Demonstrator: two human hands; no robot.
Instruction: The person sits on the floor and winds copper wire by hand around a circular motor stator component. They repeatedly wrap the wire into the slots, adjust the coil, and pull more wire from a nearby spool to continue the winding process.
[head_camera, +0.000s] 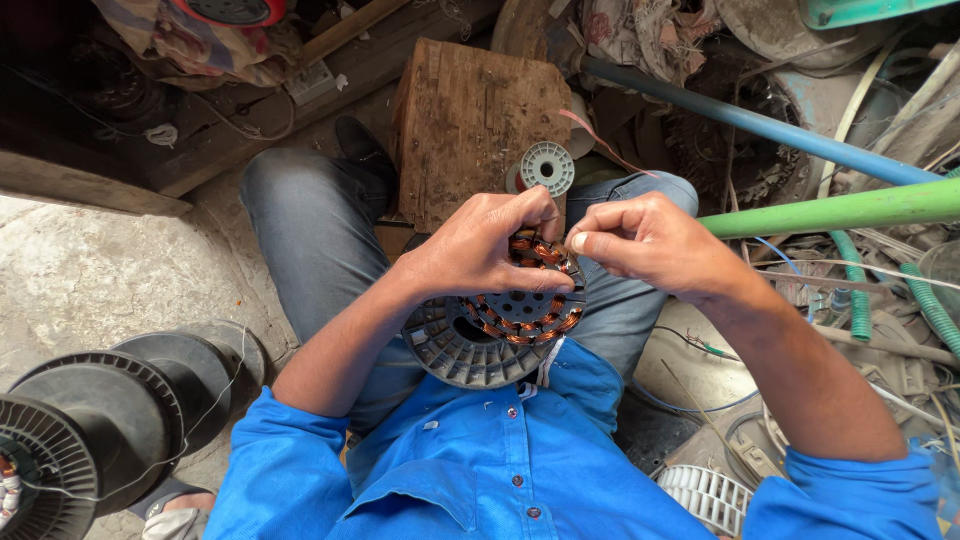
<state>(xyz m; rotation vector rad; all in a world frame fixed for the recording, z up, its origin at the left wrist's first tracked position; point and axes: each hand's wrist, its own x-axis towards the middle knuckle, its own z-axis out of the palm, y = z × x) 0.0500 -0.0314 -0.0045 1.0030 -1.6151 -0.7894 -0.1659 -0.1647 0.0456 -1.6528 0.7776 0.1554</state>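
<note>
From the head camera, looking down at a seated person's lap, clutter rings the work on every side: a worn wooden block (478, 125) stands between the knees just beyond the hands, with a small white spool (547, 167) resting against its lower right corner. A blue pipe (760, 125) and a green pipe (835, 211) cross the upper right, the green one ending close behind the right wrist, and corrugated green hose (935, 305) coils among loose wires further right. At the lower left lies a row of large black reels (110, 425), with thin wire running off them (too fine to follow far). The stator (525, 305), a round plastic core ringed with copper-wound coils, sits in the lap on top of a grey ribbed disc (462, 348). The left hand (480, 250) lies over the stator's upper left edge, fingers curled down around it and thumb pressed across the windings, so much of the ring is hidden beneath it. The right hand (645, 245) is just beside the stator's upper right rim, thumb and forefinger pinched closed there; whether they hold a strand of wire cannot be told. A white slotted cover (705, 490) lies on the ground by the right elbow.
</note>
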